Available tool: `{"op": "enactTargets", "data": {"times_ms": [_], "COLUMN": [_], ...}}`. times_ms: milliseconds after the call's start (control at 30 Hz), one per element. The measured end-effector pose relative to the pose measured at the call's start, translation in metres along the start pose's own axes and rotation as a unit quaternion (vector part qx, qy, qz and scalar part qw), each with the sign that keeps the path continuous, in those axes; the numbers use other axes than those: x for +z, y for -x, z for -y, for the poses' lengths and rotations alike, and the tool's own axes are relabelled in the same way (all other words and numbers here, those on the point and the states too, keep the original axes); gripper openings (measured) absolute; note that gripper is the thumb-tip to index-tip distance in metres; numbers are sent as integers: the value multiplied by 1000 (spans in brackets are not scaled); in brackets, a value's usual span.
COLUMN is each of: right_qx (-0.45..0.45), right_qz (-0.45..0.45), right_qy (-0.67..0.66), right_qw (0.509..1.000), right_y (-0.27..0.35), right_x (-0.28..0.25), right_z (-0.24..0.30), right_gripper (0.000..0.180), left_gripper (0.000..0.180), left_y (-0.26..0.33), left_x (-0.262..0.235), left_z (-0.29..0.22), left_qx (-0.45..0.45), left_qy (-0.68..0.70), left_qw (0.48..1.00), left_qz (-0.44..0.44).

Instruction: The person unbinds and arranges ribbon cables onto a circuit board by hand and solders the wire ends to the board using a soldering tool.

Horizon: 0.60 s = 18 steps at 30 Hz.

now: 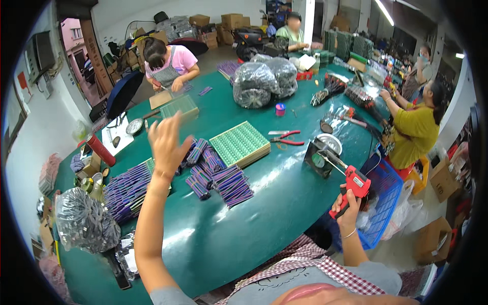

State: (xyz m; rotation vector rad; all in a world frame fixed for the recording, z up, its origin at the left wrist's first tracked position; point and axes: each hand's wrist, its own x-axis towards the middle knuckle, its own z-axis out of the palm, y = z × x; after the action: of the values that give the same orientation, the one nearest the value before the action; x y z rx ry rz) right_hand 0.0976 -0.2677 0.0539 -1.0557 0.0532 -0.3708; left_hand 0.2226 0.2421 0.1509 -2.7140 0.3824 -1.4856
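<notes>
My left hand (pixel 165 143) is raised above the table, slightly blurred, with its fingers apart and nothing visible in them. Beside and beyond it lie tied bundles of purple and dark wires (pixel 231 185). A light green tray with rows of small ridges (pixel 240 142) sits just right of those bundles. On the right, my right hand (pixel 348 207) grips the handle of a red and black soldering gun (pixel 358 182). Its thin metal tip points left toward a small dark stand (pixel 317 160) at the table's edge.
Red-handled pliers (pixel 290 142) and a round metal dish (pixel 330 143) lie nearby. More wire bundles (pixel 124 190) and a stuffed plastic bag (pixel 86 218) occupy the left side. Several co-workers work around the green table (pixel 274 203). A blue crate (pixel 382 206) stands below its right edge.
</notes>
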Motion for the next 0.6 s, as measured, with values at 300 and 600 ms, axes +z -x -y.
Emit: {"op": "enactTargets", "data": {"times_ms": [300, 600], "right_qx": [-90, -95], "right_qz": [-88, -168], "right_qy": [-33, -25], "right_qw": [991, 981], "right_y": [13, 14], "right_x": [-12, -68], "right_z": [44, 42], "right_gripper": [31, 33], "left_gripper": [57, 35], "left_y": [-335, -112], "left_x": [90, 176], "left_z": [-181, -184], "left_qx": [-71, 16], "left_qy": [155, 178], "left_qw": [953, 926], "left_qz": [250, 333]}}
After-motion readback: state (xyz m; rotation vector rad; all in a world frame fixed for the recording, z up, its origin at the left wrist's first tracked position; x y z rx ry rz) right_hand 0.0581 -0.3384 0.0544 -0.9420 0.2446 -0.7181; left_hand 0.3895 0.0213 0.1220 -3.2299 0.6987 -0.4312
